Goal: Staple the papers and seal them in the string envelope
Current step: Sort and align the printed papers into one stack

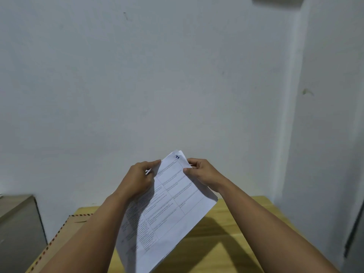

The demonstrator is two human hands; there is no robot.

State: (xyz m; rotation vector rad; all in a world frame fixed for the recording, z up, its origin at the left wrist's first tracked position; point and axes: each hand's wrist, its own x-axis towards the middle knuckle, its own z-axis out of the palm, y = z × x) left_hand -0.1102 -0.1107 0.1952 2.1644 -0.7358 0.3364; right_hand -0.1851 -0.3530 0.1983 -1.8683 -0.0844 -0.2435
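Observation:
I hold a small stack of white printed papers up above the table, tilted, with a table of text and a blue handwritten mark near the top corner. My left hand grips the upper left edge of the papers. My right hand pinches the upper right edge near the top corner. A brown envelope with a red and dark striped border lies flat on the table at the left, partly hidden under my left forearm. No stapler is in view.
A light wooden table spreads below the papers, set against a pale wall. A grey cabinet or box stands left of the table. A dark vertical edge shows at the far right.

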